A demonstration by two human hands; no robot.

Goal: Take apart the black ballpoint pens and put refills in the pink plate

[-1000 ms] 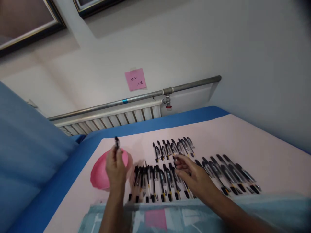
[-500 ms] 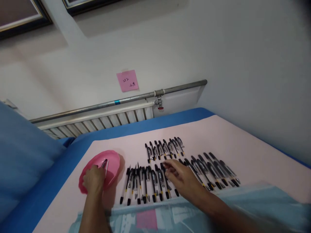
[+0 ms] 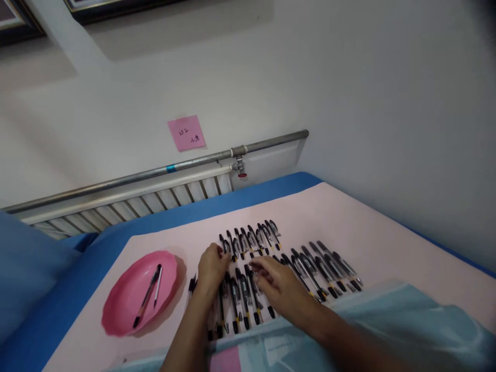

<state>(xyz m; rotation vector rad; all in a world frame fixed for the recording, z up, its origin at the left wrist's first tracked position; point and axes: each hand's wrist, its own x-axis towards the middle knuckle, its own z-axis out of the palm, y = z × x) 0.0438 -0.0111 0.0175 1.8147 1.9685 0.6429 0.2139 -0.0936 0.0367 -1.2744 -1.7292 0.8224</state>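
Observation:
Several black-capped clear pens (image 3: 242, 297) lie side by side in a near row on the pink sheet. My left hand (image 3: 212, 268) reaches over the left part of this row, fingers curled together at the foot of the far pen row (image 3: 251, 240). What they hold, if anything, is hidden. My right hand (image 3: 277, 281) is above the row's right end, thumb and fingers bent in toward each other; something small and dark shows at the fingertips, too unclear to name. On the left, a pink plate (image 3: 116, 289) holds a black-capped pen (image 3: 147, 297) and a thin white stick-like piece (image 3: 158, 287).
Another group of pens (image 3: 329, 268) lies to the right. The pink sheet (image 3: 302, 212) covers a blue surface (image 3: 194, 209) against the wall. Behind it are a white radiator (image 3: 155, 201) and a grey pipe (image 3: 271, 142) with a red-handled valve (image 3: 242, 174).
My left hand has left the plate and moved right to the pens, leaving a pen and the white piece visible there. My right hand stays by the near row. The view has shifted right.

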